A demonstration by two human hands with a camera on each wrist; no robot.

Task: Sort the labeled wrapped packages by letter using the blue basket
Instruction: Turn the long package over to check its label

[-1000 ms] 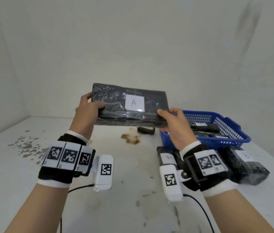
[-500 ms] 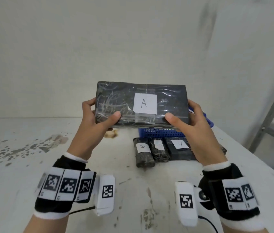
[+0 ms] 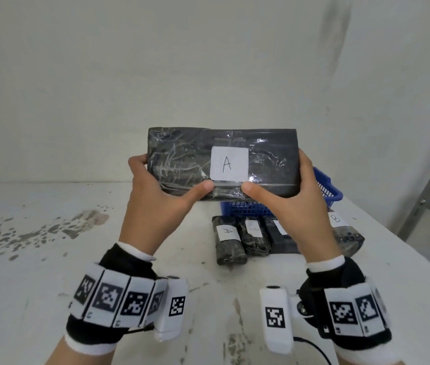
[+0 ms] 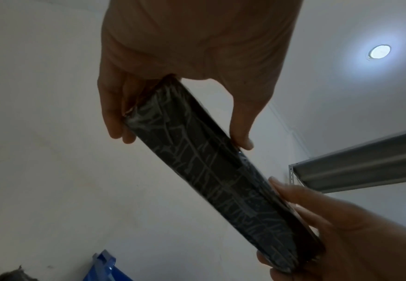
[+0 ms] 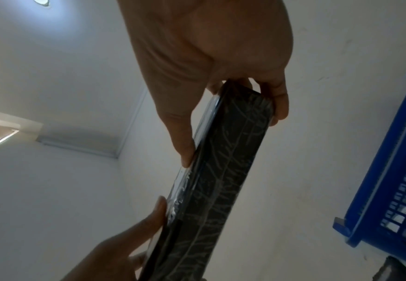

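One "A" package (image 3: 223, 164) in two hands, four more packages (image 3: 254, 239) below.

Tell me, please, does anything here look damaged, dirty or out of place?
The white table has dark speckled stains at its left and a brownish patch nearer the middle, like dried spills. The held package, labelled A, has wrinkled wrap but looks intact; the left hand and right hand grip its ends.
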